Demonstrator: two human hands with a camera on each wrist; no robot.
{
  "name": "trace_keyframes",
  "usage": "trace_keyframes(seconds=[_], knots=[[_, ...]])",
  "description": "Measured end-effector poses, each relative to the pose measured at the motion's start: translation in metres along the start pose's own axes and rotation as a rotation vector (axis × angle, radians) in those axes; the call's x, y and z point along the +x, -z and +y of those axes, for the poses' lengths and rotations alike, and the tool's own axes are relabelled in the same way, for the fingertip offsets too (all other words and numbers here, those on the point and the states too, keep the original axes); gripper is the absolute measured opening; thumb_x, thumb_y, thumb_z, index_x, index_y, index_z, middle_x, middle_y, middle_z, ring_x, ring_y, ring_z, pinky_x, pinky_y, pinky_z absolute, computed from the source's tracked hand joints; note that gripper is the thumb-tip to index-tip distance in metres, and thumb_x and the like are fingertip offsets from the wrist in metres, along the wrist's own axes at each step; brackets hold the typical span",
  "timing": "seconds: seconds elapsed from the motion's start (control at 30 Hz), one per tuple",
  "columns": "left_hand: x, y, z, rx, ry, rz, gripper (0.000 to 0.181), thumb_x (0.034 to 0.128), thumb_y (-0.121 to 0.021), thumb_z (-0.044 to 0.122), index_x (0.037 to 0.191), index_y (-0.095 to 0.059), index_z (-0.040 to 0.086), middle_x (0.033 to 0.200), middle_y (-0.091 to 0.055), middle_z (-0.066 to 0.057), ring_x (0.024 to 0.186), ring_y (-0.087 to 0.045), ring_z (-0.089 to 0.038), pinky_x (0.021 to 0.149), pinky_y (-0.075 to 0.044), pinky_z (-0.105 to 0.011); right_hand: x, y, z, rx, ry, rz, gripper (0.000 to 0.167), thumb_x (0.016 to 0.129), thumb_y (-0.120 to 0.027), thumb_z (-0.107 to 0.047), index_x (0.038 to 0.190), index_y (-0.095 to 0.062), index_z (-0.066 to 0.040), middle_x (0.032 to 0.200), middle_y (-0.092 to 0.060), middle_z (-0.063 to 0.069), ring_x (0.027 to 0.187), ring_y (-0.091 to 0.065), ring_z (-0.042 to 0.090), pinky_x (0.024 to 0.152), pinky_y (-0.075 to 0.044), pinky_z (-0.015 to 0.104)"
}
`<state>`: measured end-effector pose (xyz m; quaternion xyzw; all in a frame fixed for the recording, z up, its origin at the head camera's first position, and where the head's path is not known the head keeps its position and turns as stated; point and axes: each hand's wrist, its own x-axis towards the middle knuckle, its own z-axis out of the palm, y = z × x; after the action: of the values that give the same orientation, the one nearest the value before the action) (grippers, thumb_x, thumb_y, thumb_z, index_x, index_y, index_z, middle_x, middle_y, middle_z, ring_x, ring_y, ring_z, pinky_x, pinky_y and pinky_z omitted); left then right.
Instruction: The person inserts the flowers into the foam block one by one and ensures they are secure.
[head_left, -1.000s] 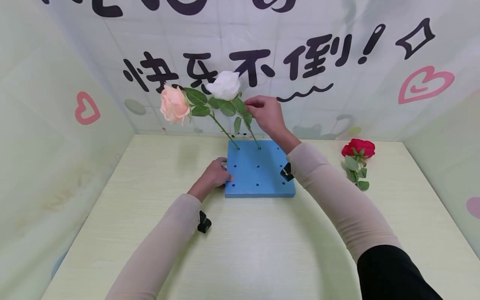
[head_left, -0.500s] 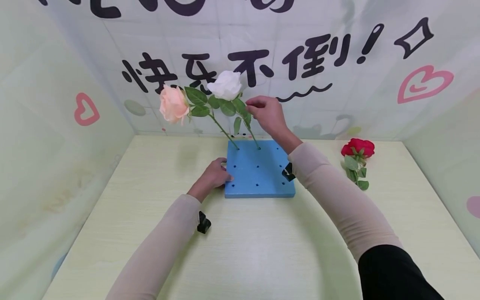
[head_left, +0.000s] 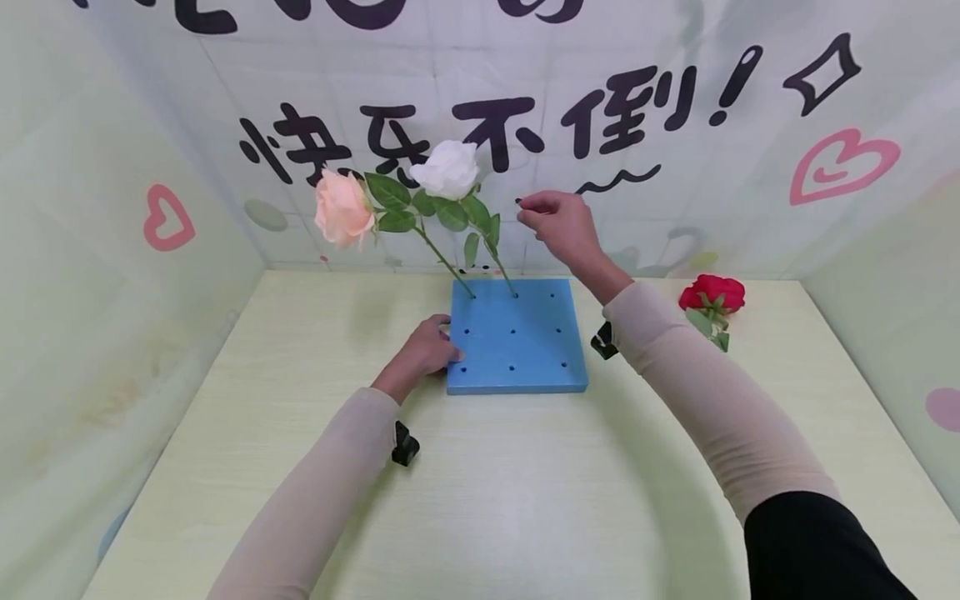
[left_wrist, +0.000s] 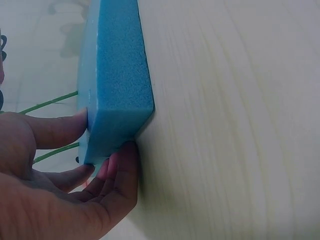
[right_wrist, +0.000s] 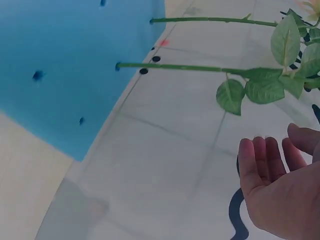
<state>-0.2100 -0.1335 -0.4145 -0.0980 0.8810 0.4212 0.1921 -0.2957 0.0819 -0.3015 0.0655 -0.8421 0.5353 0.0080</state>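
Head — blue block (head_left: 534,337) holds two roses (head_left: 447,170); left fingers (left_wrist: 125,175) grip it — right fingers (right_wrist: 248,162) parted.

Above the right fingers (head_left: 538,202), black characters (head_left: 498,148) on the backdrop (head_left: 420,77) read 快乐不倒!, with 乐 partly covered. Higher above the fingers, another black line (head_left: 375,12) is cut off, unreadable. Just right of the fingertips runs a wavy underline (head_left: 619,178); farther right are a star outline (head_left: 847,56) and a pink heart (head_left: 888,156). Well left, another heart (head_left: 155,212) marks the side sheet (head_left: 90,275).
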Motion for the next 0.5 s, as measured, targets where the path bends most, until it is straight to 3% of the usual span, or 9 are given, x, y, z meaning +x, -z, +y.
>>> trace_keyframes(seconds=[0.17,0.5], knots=[[0.001,0.001,0.002,0.0,-0.002,0.001,0.072,0.0889,-0.064,0.007,0.151,-0.029,0.009,0.131,-0.05,-0.017,0.106,-0.053,-0.03,0.092,-0.048,-0.043,0.001,0.019,0.005,-0.058,-0.006,0.003,0.029,0.094,-0.065,-0.021,0.119,-0.069,-0.007,0.115,-0.069,0.008,0.105,-0.064,0.028,0.083,-0.053,0.03],[0.0,0.0,0.0,0.007,0.001,-0.001,0.072,0.0892,-0.063,0.007,0.152,-0.028,0.008,0.134,-0.049,-0.018,0.11,-0.052,-0.031,0.096,-0.047,-0.045,-0.008,0.059,0.019,-0.117,-0.075,0.029,0.033,0.094,-0.064,-0.024,0.123,-0.066,-0.007,0.118,-0.066,0.008,0.106,-0.062,0.027,0.086,-0.052,0.029]])
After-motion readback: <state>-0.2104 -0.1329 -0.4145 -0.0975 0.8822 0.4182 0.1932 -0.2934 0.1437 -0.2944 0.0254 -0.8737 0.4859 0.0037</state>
